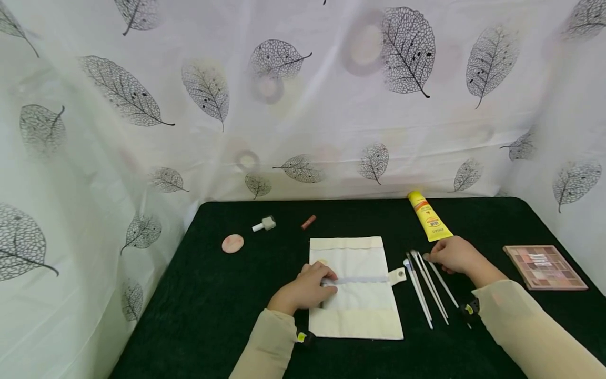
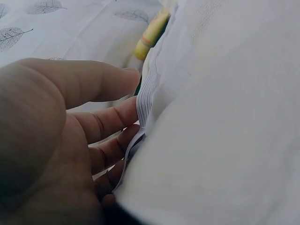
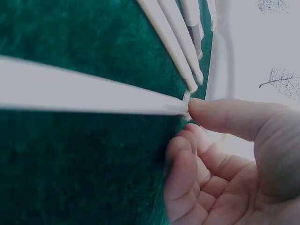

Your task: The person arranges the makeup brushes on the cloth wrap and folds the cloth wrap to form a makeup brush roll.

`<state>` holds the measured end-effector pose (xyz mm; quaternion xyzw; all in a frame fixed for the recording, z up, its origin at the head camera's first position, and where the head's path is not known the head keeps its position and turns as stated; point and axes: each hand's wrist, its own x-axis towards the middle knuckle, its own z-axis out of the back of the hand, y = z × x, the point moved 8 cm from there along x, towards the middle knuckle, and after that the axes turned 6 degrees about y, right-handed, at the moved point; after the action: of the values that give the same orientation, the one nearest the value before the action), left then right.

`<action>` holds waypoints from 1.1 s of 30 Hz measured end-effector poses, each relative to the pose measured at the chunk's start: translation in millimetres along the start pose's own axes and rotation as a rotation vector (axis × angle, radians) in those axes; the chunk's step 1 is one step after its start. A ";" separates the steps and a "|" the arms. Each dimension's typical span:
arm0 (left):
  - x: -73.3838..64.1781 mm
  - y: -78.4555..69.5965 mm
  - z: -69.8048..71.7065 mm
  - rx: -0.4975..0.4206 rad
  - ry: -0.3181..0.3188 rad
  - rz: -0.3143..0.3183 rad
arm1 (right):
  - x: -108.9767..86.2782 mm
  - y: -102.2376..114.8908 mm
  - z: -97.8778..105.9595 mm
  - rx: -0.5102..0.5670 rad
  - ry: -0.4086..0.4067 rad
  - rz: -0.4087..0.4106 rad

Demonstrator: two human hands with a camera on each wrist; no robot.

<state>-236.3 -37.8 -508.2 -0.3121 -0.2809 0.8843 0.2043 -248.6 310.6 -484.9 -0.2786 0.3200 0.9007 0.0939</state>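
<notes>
A cream fabric brush roll (image 1: 362, 263) lies spread out on the dark green cloth, with a pale elastic band (image 2: 146, 101) across its middle. My left hand (image 1: 307, 284) rests over the roll's left part, fingertips touching the band and thumb held apart from them. To the roll's right, my right hand (image 1: 458, 255) pinches a white-handled makeup brush (image 3: 93, 91) at its bristle end between thumb and fingers. The handle of that brush slants toward the near edge. Several other makeup brushes (image 1: 421, 287) lie side by side between the roll and my right hand.
A yellow tube (image 1: 430, 217) lies just beyond my right hand, and a makeup palette (image 1: 544, 267) is at the far right. Left of centre are a round pink disc (image 1: 232, 243), a nail polish bottle (image 1: 269, 223) and a small reddish-brown tube (image 1: 309, 222). A leaf-patterned curtain (image 1: 331, 116) hangs behind.
</notes>
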 end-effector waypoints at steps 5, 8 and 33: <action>0.1 0.8 -0.6 -0.009 0.002 0.003 | -4.0 3.0 -3.2 -0.024 -0.007 -0.010; -0.5 0.6 -1.0 -0.010 0.002 0.007 | -6.1 5.7 -5.8 -0.045 -0.009 -0.025; -2.6 -3.1 -0.3 0.015 0.003 0.013 | -2.0 -14.5 1.6 0.127 0.077 0.010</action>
<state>-233.6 -36.8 -505.3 -0.3134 -0.2717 0.8874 0.2013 -242.6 322.9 -490.3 -0.3047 0.3814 0.8676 0.0946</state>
